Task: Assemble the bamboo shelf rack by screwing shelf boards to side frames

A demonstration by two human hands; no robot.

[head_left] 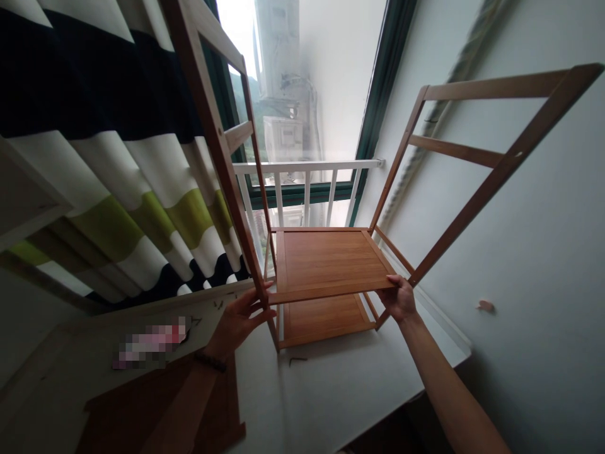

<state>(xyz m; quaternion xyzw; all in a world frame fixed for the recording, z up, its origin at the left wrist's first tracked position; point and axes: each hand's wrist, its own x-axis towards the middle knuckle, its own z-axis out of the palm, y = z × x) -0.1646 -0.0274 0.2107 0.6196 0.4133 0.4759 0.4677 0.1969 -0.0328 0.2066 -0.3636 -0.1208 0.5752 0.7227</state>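
A brown wooden shelf rack stands upright on the white tabletop, with two ladder-like side frames. Its middle shelf board lies level between the left side frame and the right side frame. Below it sits a lower shelf board, partly hidden by the upper one. My left hand is closed round the left front post where it meets the middle board. At the board's front right corner, my right hand pinches its edge, beside the right post. Both frames splay apart towards the top.
An L-shaped hex key lies in front of the rack on the white tabletop. Another wooden board rests at the lower left, near a blurred-out packet and small screws. A window railing and striped curtain stand behind.
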